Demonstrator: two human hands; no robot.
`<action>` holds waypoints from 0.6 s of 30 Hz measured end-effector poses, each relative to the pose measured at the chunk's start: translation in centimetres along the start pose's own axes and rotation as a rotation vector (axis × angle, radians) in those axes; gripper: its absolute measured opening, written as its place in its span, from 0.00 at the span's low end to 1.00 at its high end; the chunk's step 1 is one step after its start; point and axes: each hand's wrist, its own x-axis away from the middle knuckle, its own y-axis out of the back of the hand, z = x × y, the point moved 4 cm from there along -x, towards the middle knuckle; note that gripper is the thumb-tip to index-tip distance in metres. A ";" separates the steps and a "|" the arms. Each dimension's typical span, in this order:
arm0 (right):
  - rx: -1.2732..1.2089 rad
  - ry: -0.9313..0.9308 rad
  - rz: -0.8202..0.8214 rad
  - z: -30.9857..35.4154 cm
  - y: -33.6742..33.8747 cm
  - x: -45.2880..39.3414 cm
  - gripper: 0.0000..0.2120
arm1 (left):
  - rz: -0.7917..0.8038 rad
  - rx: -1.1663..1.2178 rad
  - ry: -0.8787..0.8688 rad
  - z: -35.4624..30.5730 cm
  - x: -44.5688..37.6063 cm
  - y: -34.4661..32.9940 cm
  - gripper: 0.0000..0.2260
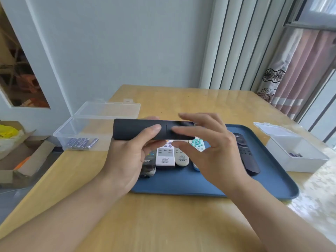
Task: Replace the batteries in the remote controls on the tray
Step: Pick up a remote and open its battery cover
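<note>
My left hand [127, 153] grips a black remote [134, 129] back side up, held level above the blue tray [227, 186], thumb across its back. My right hand [209, 146] hovers at the remote's right end, fingers spread, with the thumb on the battery cover [179, 129]. On the tray lie several remotes: a dark one [149, 161], a white one [165, 155], a beige one [181, 158], a white one with teal buttons [197, 143] and a long black one [246, 153].
A clear open box [87, 124] with several blue batteries [81, 143] stands left of the tray. A white open box [298, 151] holding a few batteries stands at the right. Cardboard boxes [21, 157] sit on the floor left of the wooden table [163, 224].
</note>
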 end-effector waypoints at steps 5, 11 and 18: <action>-0.383 -0.653 0.013 -1.3 0.2 -0.2 0.22 | 0.015 0.062 -0.042 -0.5 -0.3 0.4 0.11; -0.604 -0.857 0.099 -1.5 -1.0 0.6 0.13 | 0.082 0.023 -0.031 0.4 0.0 0.1 0.11; -0.612 -0.854 0.095 -1.4 -1.5 0.9 0.07 | 0.105 -0.085 -0.050 0.5 0.1 0.1 0.14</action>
